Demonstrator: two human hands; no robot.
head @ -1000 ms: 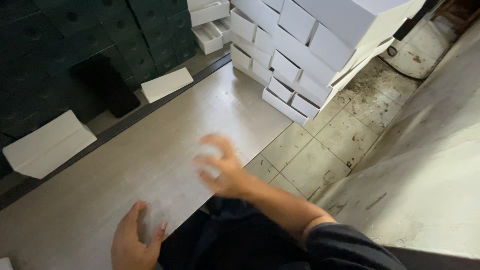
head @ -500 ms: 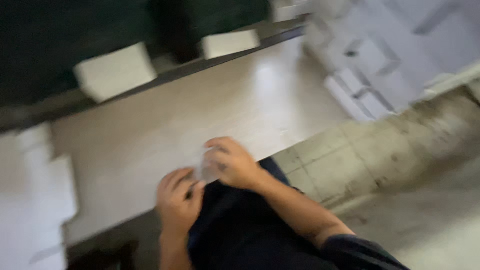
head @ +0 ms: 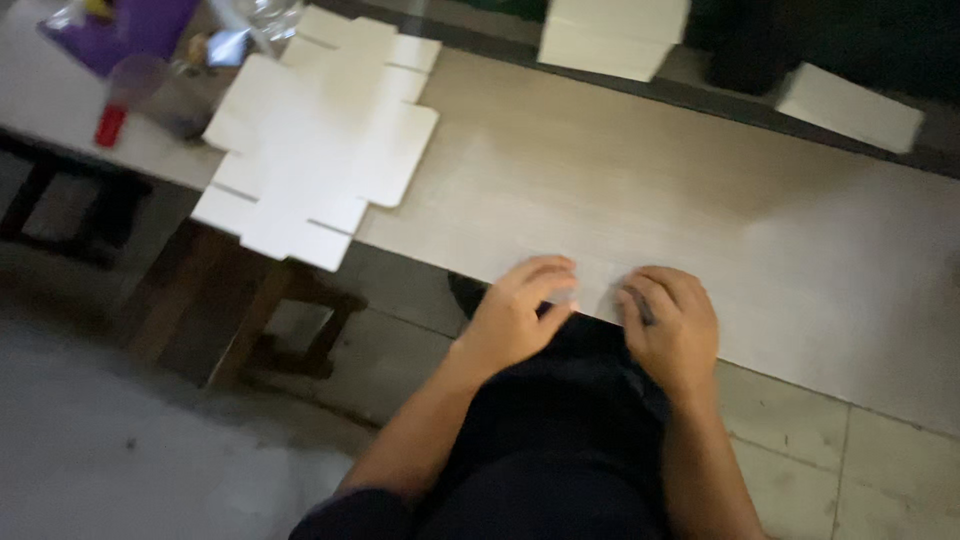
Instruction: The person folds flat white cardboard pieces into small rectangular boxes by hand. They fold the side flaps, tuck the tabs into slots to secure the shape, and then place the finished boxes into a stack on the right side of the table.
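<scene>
Both your hands are down at the near edge of the surface (head: 560, 190) right now. Your left hand (head: 515, 315) has its fingers curled narrow, tips pressing on a small pale thing (head: 597, 290) that lies flat between the two hands; it's too blurred to tell what it is. Your right hand (head: 675, 325) sits just beside it, fingers bent and resting on the same spot. I can't tell whether either hand truly grips it or only pins it down.

To do this well, I'd say keep both sets of fingertips pressing evenly and hold the piece square to the edge, so it doesn't slide off toward your lap.

Far left on the surface lies a stack of flat white die-cut carton blanks (head: 320, 140), hanging a little over the near edge. Beyond them, at the far left corner, sit a purple bag (head: 135, 25), a clear cup with a red base (head: 120, 100) and some clear plastic. White folded boxes (head: 610, 35) rest along the far side, another white box (head: 850, 108) to the far right. The floor (head: 880, 460) is tiled, and the room is dim.
</scene>
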